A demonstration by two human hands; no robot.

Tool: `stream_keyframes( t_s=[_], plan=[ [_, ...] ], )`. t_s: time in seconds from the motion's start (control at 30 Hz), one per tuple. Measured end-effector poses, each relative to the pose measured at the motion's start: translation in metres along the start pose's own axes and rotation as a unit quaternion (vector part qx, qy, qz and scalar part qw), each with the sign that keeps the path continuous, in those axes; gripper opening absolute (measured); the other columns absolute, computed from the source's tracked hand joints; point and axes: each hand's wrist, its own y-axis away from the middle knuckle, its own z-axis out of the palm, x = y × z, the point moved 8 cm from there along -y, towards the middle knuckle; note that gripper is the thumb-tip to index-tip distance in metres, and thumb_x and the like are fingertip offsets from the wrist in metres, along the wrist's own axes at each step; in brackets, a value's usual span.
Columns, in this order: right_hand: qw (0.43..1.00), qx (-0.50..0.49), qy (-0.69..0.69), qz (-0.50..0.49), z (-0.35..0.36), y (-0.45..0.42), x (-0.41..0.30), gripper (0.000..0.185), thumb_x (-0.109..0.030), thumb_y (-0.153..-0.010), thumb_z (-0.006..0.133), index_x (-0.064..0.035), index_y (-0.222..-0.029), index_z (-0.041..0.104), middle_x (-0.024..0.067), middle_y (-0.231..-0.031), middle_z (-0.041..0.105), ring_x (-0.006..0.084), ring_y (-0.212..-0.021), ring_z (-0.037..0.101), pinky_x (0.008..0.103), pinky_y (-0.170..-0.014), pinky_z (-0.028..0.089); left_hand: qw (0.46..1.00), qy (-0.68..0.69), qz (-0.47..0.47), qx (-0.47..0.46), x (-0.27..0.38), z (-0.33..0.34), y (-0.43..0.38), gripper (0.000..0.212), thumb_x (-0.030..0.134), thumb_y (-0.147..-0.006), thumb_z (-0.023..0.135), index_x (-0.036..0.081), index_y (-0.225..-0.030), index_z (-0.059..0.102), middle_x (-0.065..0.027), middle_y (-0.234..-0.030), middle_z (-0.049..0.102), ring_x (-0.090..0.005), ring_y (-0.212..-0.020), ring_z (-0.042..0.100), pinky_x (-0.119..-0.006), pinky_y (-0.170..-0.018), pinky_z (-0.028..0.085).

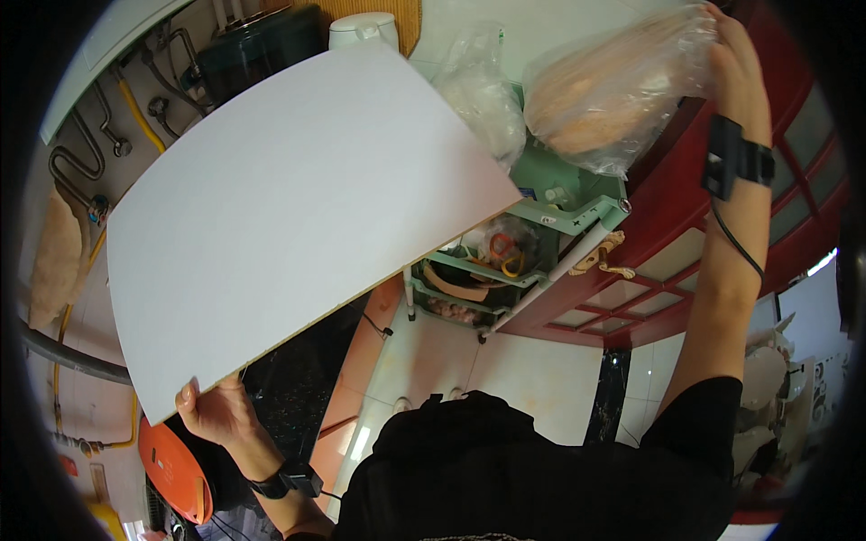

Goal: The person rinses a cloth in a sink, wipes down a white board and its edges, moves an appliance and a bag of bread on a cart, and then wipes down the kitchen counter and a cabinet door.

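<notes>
My left hand grips the near left corner of a large white board, its thumb on the top face. The board is tilted and spans the left and middle of the view. At the upper right, my right hand holds the gathered end of a clear plastic bag with something tan and light brown inside. That bag is over the top tier of a green tiered cart. Another clear plastic bag lies between the board and the tan-filled bag.
A red door with glass panes stands right of the cart. Metal hoses and a yellow pipe run along the left wall. Below the board are a black countertop and an orange lid-like object. A white lidded jug stands behind the board.
</notes>
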Motion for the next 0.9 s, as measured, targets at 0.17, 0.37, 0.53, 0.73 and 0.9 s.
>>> stream_keyframes(
  t_s=[0.17, 0.37, 0.53, 0.73, 0.9],
  plan=[
    [0.977, 0.089, 0.187, 0.056, -0.025, 0.051, -0.129, 0.049, -0.013, -0.086, 0.045, 0.0003, -0.133, 0.050, 0.0120, -0.129, 0.055, 0.0189, -0.119, 0.052, 0.0278, -0.101, 0.038, 0.999, 0.023, -0.026, -0.013, -0.016, -0.002, -0.030, 0.066, 0.005, -0.076, 0.056, -0.003, -0.138, 0.033, -0.0203, -0.139, 0.040, -0.0389, -0.130, 0.040, -0.070, -0.102, 0.033],
    [0.941, 0.090, 0.315, 0.086, -0.047, 0.128, -0.229, 0.059, -0.030, -0.086, 0.049, -0.0001, -0.137, 0.045, 0.0152, -0.134, 0.051, 0.0250, -0.125, 0.048, 0.0349, -0.105, 0.037, 0.989, 0.087, -0.117, -0.019, -0.069, 0.021, -0.072, 0.067, 0.005, -0.074, 0.053, -0.004, -0.137, 0.033, -0.0218, -0.135, 0.044, -0.0417, -0.125, 0.045, -0.071, -0.097, 0.037],
    [0.903, 0.070, 0.398, 0.146, -0.033, 0.192, -0.301, 0.078, -0.051, -0.089, 0.054, 0.0066, -0.139, 0.039, 0.0191, -0.142, 0.043, 0.0295, -0.134, 0.040, 0.0381, -0.111, 0.030, 0.974, 0.074, -0.202, -0.065, -0.139, 0.066, -0.085, 0.060, 0.007, -0.076, 0.054, -0.011, -0.131, 0.036, -0.0246, -0.130, 0.048, -0.0440, -0.120, 0.049, -0.068, -0.098, 0.039],
    [0.790, 0.411, 0.010, 0.454, -0.095, 0.320, -0.299, 0.047, -0.038, -0.091, 0.060, -0.0027, -0.122, 0.057, 0.0096, -0.120, 0.059, 0.0194, -0.110, 0.055, 0.0329, -0.096, 0.043, 0.965, 0.003, -0.244, -0.097, -0.225, 0.103, -0.102, 0.041, 0.015, -0.078, 0.058, -0.009, -0.112, 0.054, -0.0226, -0.120, 0.056, -0.0387, -0.113, 0.056, -0.057, -0.093, 0.048],
    [0.805, 0.395, 0.113, 0.427, -0.052, 0.348, -0.362, 0.049, -0.038, -0.093, 0.055, -0.0040, -0.128, 0.052, 0.0090, -0.124, 0.057, 0.0214, -0.114, 0.053, 0.0341, -0.100, 0.040, 0.934, -0.002, -0.331, -0.135, -0.300, 0.122, -0.095, 0.045, 0.017, -0.077, 0.060, -0.007, -0.114, 0.053, -0.0191, -0.119, 0.057, -0.0352, -0.110, 0.057, -0.051, -0.089, 0.052]
  ],
)
